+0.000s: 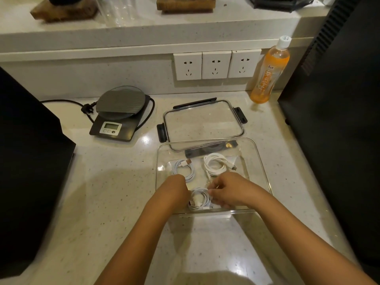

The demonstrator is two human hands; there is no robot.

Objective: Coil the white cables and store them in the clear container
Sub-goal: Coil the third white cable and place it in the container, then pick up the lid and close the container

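Observation:
A clear container (259,161) stands on the counter in front of me. Two coiled white cables lie in its far half: one at the left (184,168), one at the right (216,164). A third coiled white cable (200,199) sits in the near part of the container, between my hands. My left hand (176,191) reaches over the near rim, its fingers curled down at the coil's left side. My right hand (226,192) grips the coil's right side with bent fingers. My fingertips are partly hidden behind the coil.
The container's clear lid (202,122) with black clips lies just behind it. A black kitchen scale (120,114) with a power cord sits at the left, an orange drink bottle (271,70) at the back right. Dark appliances flank both sides; wall sockets (216,65) are behind.

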